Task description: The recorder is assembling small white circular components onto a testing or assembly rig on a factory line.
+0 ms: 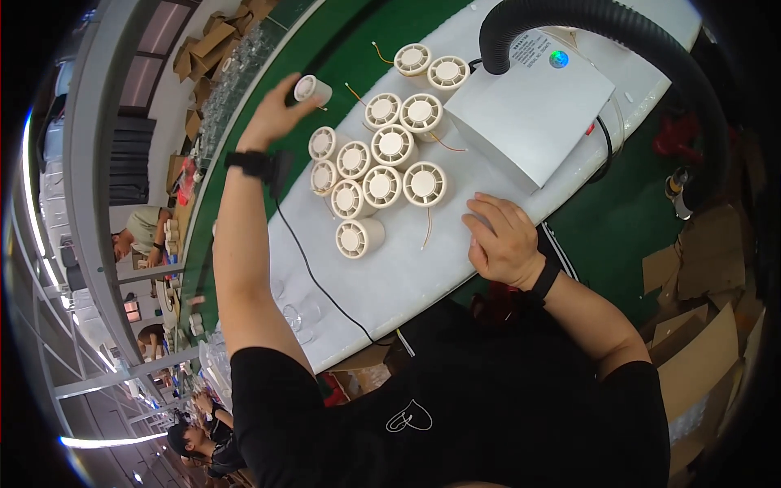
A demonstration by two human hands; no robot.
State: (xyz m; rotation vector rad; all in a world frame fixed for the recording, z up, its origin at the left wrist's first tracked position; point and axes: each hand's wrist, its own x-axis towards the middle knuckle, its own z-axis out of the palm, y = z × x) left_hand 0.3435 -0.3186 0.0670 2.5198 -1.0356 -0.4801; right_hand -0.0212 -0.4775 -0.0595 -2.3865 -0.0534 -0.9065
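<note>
At the far left, my left hand point(277, 114) grips a small white cylindrical vented housing point(307, 88) above the green surface point(232, 175). Its round face has slots around a plain disc. Several similar housings point(382, 187) stand in a cluster on the white tabletop point(439, 260), some trailing thin coloured wires. My right hand point(506, 237) is over the table's near edge, its fingers loosely bent and apart, with nothing seen in them. The nearest housing to it is the one point(424, 184) at the cluster's right side.
A white box-shaped machine point(529, 106) with a black corrugated hose point(602, 24) stands at the right. A black cable point(313, 272) runs from my left wrist across the table. Clear round pieces point(301, 315) lie near the left end. Cardboard point(712, 252) is piled at right; other people work at far left.
</note>
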